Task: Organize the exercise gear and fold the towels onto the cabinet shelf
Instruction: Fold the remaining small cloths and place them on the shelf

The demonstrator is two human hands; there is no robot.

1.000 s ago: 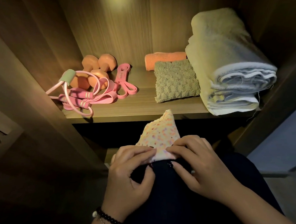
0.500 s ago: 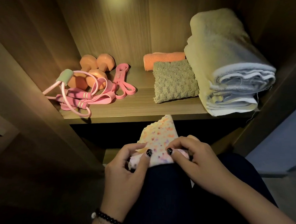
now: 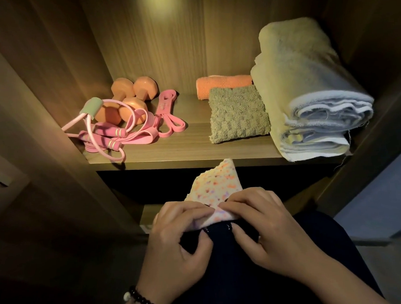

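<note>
1. While our left hand [image 3: 176,241] and right hand [image 3: 266,229] pinch the speckled cloth [image 3: 216,190] over our dark lap, its corner points toward the shelf [image 3: 190,152] front edge.
2. We see dumbbells [image 3: 131,97] at the shelf's left end and the rolled towel [image 3: 307,88] at its right end.

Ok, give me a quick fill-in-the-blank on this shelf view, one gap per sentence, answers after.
1. Both the left hand and right hand hold the ____ cloth over the lap.
2. The green textured towel lies directly in front of the ____ towel.
3. The big rolled towel lies at the shelf's ____ end.
4. The pink jump rope is heaped by the orange ____.

Missing words: speckled; orange; right; dumbbells
</note>
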